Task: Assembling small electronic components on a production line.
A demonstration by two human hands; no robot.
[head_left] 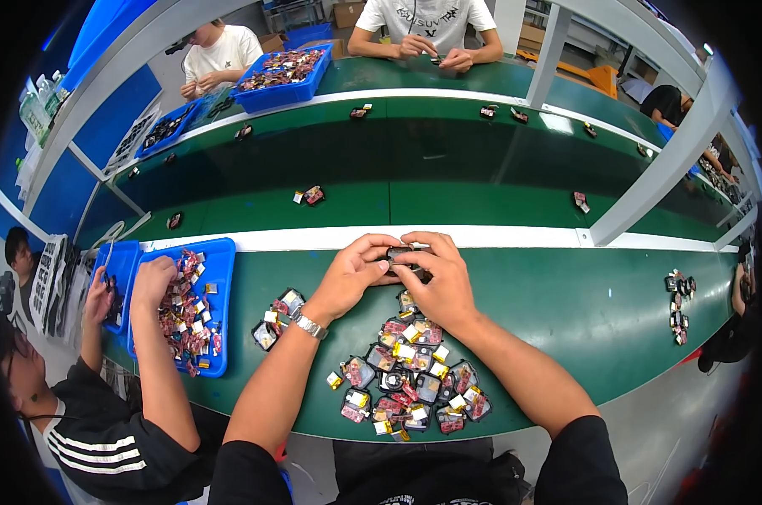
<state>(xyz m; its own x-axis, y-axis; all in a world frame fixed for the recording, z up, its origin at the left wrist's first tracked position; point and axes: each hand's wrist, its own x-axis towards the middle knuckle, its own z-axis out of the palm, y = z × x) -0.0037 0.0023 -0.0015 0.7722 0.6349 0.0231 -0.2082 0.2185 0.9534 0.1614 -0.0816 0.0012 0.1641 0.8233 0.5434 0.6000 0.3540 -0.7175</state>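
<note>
Both my hands meet over the green table, near the white rail. Between the fingers of my left hand (347,278) and my right hand (438,278) is a small black casing (400,255), mostly covered by the fingers. Each hand is closed on it. Just below my wrists lies a pile of black casings (427,387) fitted with red circuit boards and small silver-and-yellow battery cells. A few similar casings (266,335) sit left of my left wrist, which wears a metal watch.
At left, a co-worker's hand (155,278) reaches into a blue bin (229,290) of red boards and cells. Beyond the white rail (499,238), scattered casings (314,195) lie on a green belt. Grey posts (650,185) rise at right, near more casings (677,307).
</note>
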